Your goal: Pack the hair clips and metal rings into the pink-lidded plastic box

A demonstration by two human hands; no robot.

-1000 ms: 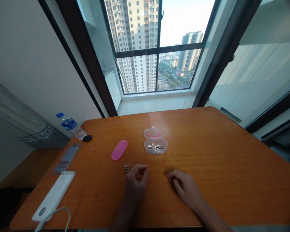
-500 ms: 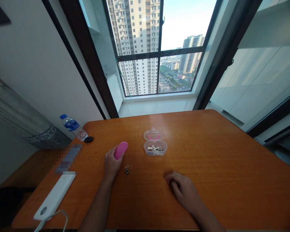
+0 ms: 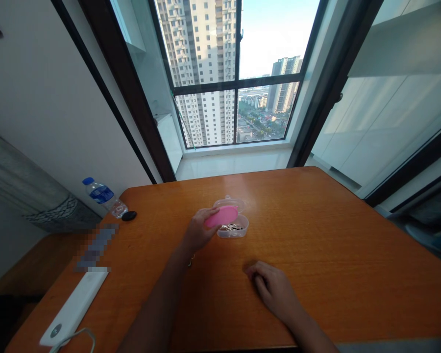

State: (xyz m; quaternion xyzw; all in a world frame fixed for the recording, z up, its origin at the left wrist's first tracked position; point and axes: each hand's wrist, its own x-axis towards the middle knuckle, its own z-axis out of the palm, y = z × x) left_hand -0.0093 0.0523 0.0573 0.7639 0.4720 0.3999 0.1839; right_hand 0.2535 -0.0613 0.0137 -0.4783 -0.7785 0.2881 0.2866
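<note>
"If your grip slips, what could go wrong?"

"The pink lid (image 3: 222, 216), pinched in my left hand (image 3: 197, 230), could drop onto the clear box (image 3: 238, 228) mid-frame and tip out the metal clips (image 3: 230, 227)."

"And the other hand?"

"My right hand (image 3: 272, 287) lies curled on the table (image 3: 334, 245), lower centre; whether it holds anything, I can't tell."
</note>
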